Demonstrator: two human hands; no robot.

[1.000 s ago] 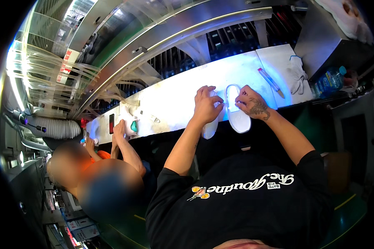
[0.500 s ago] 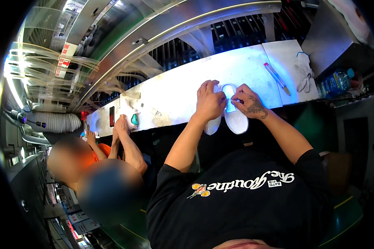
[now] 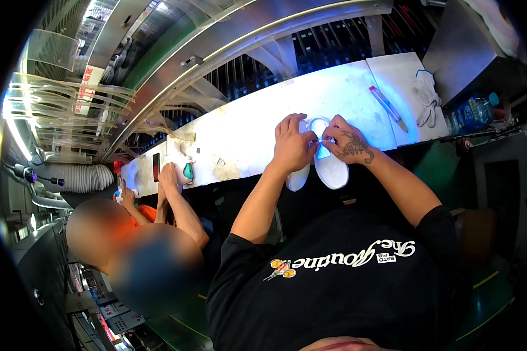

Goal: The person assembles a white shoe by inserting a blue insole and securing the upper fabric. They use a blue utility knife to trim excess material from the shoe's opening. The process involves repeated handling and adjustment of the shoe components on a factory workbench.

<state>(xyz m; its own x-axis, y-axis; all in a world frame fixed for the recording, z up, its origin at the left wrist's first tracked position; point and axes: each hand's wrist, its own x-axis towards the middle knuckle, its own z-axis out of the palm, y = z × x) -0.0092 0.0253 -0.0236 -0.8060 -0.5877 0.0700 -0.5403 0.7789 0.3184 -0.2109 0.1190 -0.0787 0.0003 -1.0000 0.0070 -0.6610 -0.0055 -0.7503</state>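
Note:
A pair of white shoes lies side by side at the front edge of the pale workbench, under bluish light. Over the right-hand shoe [image 3: 332,173], my left hand [image 3: 294,145] and my right hand [image 3: 348,141] come together, fingers bent and thumbs pinched at its opening. The fingertips almost meet there; any small part between them is too small to make out. Partly under my left hand is the other white shoe [image 3: 297,179], its upper half covered by the palm and fingers.
To the right lie a red-ended pen-like tool [image 3: 387,108] and white gloves [image 3: 427,100]; a blue-labelled bottle [image 3: 474,114] stands beyond. Two people work at left, near a dark phone [image 3: 156,167] and a green item [image 3: 188,170]. A metal-framed machine [image 3: 310,20] runs behind the bench [image 3: 252,131].
My right hand has turned slightly and its fingers have shifted over the shoe's opening. Both shoes stay about where they were; the view has moved a little.

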